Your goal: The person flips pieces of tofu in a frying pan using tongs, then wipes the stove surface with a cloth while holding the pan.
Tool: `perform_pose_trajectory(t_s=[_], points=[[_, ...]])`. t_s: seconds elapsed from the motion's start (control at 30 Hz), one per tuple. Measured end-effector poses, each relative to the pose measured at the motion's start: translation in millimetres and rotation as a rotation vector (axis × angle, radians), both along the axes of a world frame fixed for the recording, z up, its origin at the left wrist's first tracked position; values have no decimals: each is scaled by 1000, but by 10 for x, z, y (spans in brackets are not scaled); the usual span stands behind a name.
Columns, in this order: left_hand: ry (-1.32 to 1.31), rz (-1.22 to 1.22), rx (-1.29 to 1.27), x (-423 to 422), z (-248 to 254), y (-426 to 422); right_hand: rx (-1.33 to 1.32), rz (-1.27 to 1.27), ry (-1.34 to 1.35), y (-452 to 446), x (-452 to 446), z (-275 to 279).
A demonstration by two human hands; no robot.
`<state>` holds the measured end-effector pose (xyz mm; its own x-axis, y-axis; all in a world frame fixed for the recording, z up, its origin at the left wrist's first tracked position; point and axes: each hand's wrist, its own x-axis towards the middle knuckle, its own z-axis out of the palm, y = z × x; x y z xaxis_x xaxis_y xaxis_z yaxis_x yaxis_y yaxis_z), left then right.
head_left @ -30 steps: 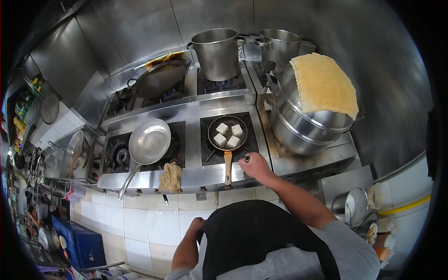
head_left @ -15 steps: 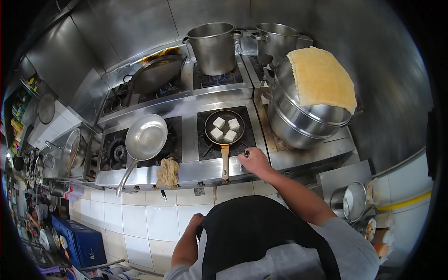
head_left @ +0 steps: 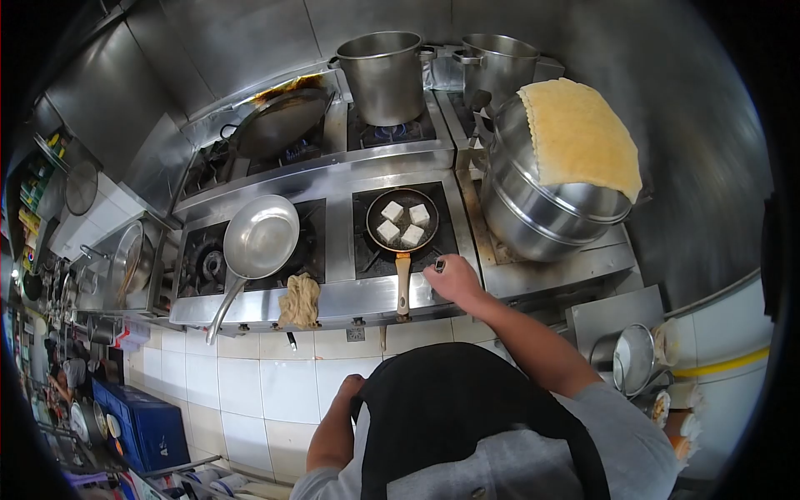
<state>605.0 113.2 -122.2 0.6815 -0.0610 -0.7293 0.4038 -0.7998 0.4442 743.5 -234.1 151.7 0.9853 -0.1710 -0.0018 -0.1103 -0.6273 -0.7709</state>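
Well, four white cubes sit in the pan by my right hand

The pan is on a front burner of the stove, just above the middle of the frame, its handle pointing straight down the frame over the steel edge. The cubes are grouped on its dark base, two above and two below. My right hand is just right of the handle — near it, with a gap between. Its fingers are curled in, and a small dark thing shows at them; I cannot tell whether they are clamped on it.

My left hand is lower, at the bottom centre, close against my black apron. Its fingers are mostly hidden, so I cannot tell if they are apart or together.

Left of centre sits a skillet, its handle running to the lower left, and a crumpled rag lies on the stove's edge between it and the pan. At top centre, a tall pot stands over a blue flame; a wok is at upper left. A steamer fills the right — a yellow cloth draped on top.
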Motion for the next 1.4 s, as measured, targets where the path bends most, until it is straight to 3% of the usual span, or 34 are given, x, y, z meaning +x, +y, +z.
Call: perform_pose_trajectory(t_s=[1.4], points=[[-64,-66,57,106,-95,29,-7,9,2,26,19,83]])
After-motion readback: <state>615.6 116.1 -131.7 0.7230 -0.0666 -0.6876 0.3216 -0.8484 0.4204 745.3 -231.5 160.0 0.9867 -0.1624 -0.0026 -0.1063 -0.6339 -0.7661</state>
